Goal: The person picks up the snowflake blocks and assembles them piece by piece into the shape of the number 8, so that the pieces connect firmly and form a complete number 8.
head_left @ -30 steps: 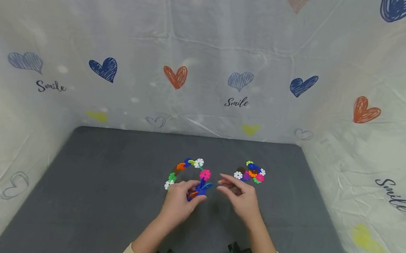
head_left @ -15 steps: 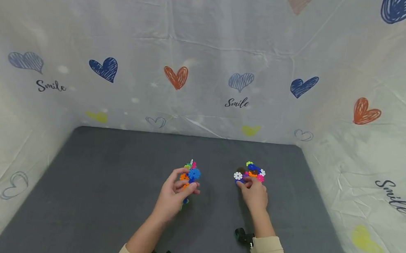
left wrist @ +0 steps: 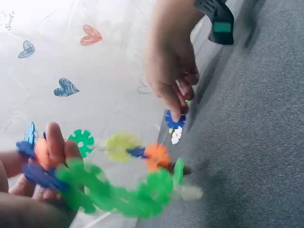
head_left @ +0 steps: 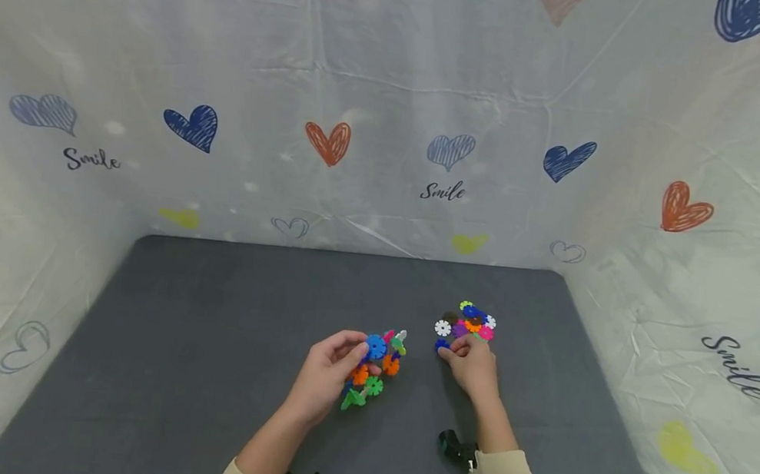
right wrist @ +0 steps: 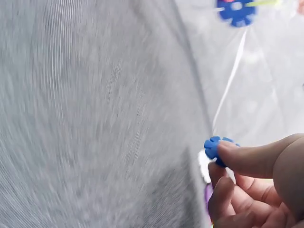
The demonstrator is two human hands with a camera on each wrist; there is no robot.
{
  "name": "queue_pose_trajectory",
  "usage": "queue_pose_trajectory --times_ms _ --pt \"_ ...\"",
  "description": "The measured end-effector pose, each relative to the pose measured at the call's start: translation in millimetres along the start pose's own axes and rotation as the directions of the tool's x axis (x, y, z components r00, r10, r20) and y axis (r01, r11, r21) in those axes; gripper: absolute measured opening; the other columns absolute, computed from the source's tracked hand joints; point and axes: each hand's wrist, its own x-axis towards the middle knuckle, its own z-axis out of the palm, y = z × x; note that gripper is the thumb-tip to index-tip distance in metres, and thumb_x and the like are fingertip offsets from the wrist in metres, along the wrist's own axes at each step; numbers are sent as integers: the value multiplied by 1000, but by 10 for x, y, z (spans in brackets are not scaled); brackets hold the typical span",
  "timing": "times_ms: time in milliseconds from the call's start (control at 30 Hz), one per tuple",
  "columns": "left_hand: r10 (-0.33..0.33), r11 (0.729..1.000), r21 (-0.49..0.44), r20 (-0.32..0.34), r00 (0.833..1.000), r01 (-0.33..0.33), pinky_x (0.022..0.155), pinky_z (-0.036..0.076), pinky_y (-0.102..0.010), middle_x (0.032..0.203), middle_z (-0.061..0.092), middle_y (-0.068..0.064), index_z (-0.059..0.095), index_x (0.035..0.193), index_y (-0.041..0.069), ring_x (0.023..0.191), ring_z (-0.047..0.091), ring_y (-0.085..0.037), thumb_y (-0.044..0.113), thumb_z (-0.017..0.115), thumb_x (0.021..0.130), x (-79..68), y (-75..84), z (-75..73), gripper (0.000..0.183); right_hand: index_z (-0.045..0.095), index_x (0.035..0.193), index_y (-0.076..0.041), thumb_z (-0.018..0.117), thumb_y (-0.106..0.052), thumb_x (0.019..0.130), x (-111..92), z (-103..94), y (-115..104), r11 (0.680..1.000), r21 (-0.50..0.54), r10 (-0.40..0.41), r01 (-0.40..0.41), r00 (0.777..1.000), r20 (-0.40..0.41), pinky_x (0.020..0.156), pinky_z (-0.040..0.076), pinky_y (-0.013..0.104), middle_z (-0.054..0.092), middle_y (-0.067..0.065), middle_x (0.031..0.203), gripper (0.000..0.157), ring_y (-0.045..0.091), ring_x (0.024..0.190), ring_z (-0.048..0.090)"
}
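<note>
My left hand holds a looped chain of interlocking snowflake discs in several colours. In the left wrist view its green discs hang blurred beyond the fingers, with orange and yellow ones further along. A light-blue disc sits by the thumb. Over to the right, my right hand pinches a blue snowflake disc between thumb and fingertips, at the near edge of a small pile of loose discs. Part of that pile is hidden behind the right hand.
A dark grey cloth-covered table lies under both hands. Behind it and at the sides hangs a pale curtain printed with hearts. Black wrist cameras are strapped on near the sleeves.
The right hand has gone from beside the chain to the pile and now pinches a blue disc. The left hand has turned the chain, which now hangs lower and further right.
</note>
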Motion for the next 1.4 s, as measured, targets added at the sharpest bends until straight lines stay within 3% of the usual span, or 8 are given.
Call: queue_pose_trajectory --times_ms 267,400,500,667,800,1000,1233,1400 --pt "16 1000 -10 26 1000 -16 89 58 -32 111 68 -26 63 116 -1 96 73 -35 19 67 98 -6 20 16 27 72 94 -4 81 -22 87 -296 -1 -330 965 221 -139 139 990 -16 60 49 25 71 6 80 21 12 67 60" --pt "199 960 208 -23 980 -190 78 59 -28 98 75 -13 67 108 7 84 75 -18 21 68 98 -22 10 55 17 74 94 -5 80 -20 88 -456 -5 -502 925 308 -223 223 974 -36 63 52 22 71 5 81 17 10 69 61" --pt "484 765 493 -17 875 -414 70 58 -25 94 73 -4 69 103 10 78 70 -11 14 68 98 -19 -15 86 7 75 94 -6 80 -20 89 -621 -50 -647 878 376 -284 296 955 -88 66 53 22 72 4 83 15 10 71 63" --pt "803 339 738 97 588 -584 74 57 -29 101 68 -7 71 100 5 84 66 -18 5 69 95 30 -27 101 6 75 94 -7 78 -17 90 -874 -120 -852 793 452 -378 409 912 -161 57 52 25 73 5 81 12 16 68 63" --pt "858 178 784 172 484 -595 79 57 -37 102 69 -9 72 101 6 87 66 -23 12 65 99 59 -18 89 10 75 93 -4 77 -11 89 -971 -146 -953 771 470 -394 429 902 -177 53 49 25 73 8 81 8 18 65 62" --pt "855 127 815 200 479 -566 77 56 -38 102 69 -7 72 100 9 84 65 -21 24 56 104 74 -18 92 23 74 92 -1 76 -9 90 -984 -137 -981 771 460 -404 440 897 -180 49 45 24 72 10 79 8 11 62 58" --pt "874 58 834 224 432 -549 75 57 -39 100 71 -9 73 98 8 80 66 -22 20 61 102 78 -37 134 17 75 90 -11 78 -21 90 -1000 -51 -952 752 499 -365 431 902 -229 51 49 26 74 5 78 11 13 61 61" --pt "850 71 848 225 476 -526 79 57 -41 103 70 -10 74 98 9 86 66 -24 22 52 107 53 -63 143 27 75 87 -9 79 -18 89 -1011 -26 -957 747 532 -339 399 917 -211 54 51 25 74 5 77 10 14 61 61"
